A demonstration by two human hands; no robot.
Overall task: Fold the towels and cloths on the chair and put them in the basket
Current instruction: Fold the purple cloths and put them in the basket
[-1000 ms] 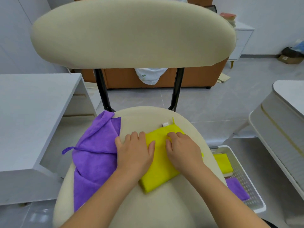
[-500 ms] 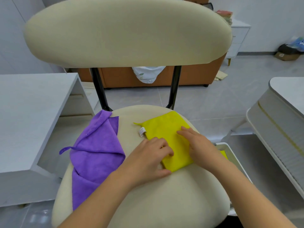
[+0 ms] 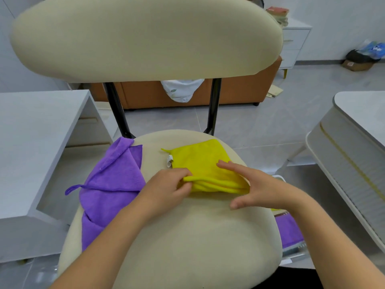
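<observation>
On the chair (image 3: 198,236), yellow cloth (image 3: 200,157) near edge now raised.
Left hand (image 3: 164,188) pinches it; right hand (image 3: 260,190) rests spread; purple cloth (image 3: 112,180) at left edge.

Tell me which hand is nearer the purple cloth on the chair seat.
Left. The left hand is right beside the purple cloth, pinching the near edge of the yellow cloth; the right hand rests on that cloth's other end, farther from the purple one.

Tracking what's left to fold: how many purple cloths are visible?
2: one purple cloth loose on the chair seat's left, another in the basket at right; others may be hidden.
</observation>
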